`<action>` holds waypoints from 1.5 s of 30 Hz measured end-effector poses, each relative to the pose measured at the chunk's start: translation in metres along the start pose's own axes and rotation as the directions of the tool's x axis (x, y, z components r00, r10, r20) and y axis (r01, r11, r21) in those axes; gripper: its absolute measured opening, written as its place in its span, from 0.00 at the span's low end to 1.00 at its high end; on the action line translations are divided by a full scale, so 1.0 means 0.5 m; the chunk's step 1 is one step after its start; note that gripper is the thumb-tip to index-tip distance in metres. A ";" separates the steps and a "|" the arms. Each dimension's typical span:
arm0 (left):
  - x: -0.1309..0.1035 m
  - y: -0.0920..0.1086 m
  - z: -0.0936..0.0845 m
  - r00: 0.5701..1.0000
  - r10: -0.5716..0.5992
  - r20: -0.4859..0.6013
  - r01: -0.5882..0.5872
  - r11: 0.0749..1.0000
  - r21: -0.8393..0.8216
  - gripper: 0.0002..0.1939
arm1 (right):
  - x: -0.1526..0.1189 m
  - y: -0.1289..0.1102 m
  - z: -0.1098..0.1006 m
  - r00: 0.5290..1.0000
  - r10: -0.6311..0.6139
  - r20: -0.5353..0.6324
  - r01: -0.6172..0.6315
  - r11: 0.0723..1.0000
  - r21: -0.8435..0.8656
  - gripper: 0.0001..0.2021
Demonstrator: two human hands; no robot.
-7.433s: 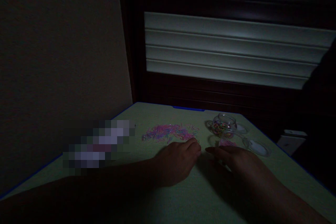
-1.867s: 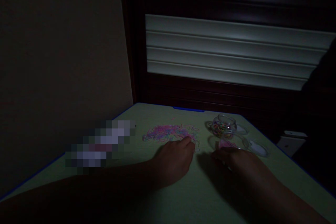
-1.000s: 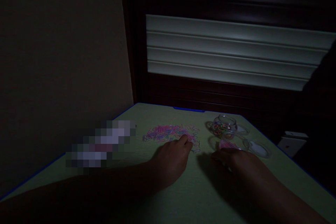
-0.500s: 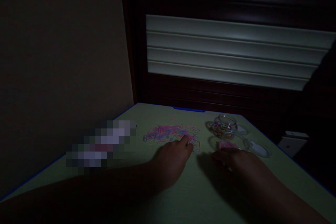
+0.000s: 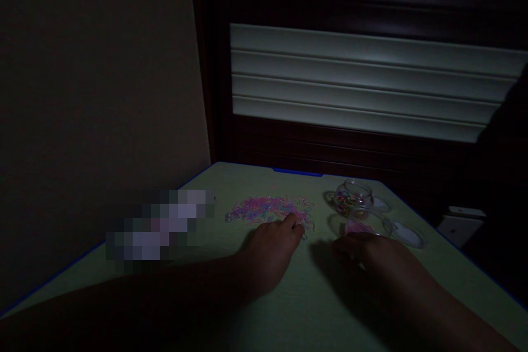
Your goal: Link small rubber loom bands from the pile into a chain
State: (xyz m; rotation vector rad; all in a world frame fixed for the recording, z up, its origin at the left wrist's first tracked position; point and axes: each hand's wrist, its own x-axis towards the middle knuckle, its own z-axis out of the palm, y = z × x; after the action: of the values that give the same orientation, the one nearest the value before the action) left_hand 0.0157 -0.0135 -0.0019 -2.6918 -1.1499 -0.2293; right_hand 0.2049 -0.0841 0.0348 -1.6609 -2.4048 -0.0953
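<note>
A loose pile of small pink, purple and bluish elastic bands [image 5: 268,209] lies on the pale green tabletop [image 5: 289,308]. My left hand [image 5: 274,250] rests at the pile's near right edge, its fingers closed in a pinch. A pale band shows beside those fingertips; what is between them is hidden. My right hand [image 5: 371,253] is closed at the near side of a clear jar [image 5: 377,217] with pink bands inside. Its fingers are curled and in shadow, so I cannot tell whether they grip the jar or something small.
Behind, another clear jar [image 5: 352,198] contains multicoloured bands. Round clear lids [image 5: 408,234] lie to its right. A pixelated object [image 5: 160,225] lies on the left of the table. Beyond the right edge stands a white box [image 5: 461,228]. A wall and dark panelling border the table.
The pale band beside my left fingertips now shows less and sits closer to them. Both hands have otherwise hardly moved.
</note>
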 end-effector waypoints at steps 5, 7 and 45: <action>0.002 0.001 0.004 1.000 -0.012 -0.004 0.012 1.000 0.021 0.14 | 0.000 -0.004 -0.005 1.000 0.023 -0.008 -0.023 1.000 0.006 0.09; 0.001 0.001 0.002 1.000 -0.016 0.006 0.016 0.999 0.037 0.14 | 0.001 -0.004 -0.004 0.999 0.032 -0.002 -0.032 0.999 0.003 0.10; 0.004 -0.001 -0.002 0.979 0.170 -0.113 -0.170 0.985 0.010 0.09 | 0.000 -0.006 -0.008 1.000 0.018 -0.012 -0.018 1.000 0.017 0.09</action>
State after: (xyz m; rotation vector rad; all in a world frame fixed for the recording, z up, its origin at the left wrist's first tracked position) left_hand 0.0166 -0.0120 -0.0004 -2.7176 -0.8818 -0.3495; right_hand 0.2026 -0.0857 0.0390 -1.6701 -2.3747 -0.0821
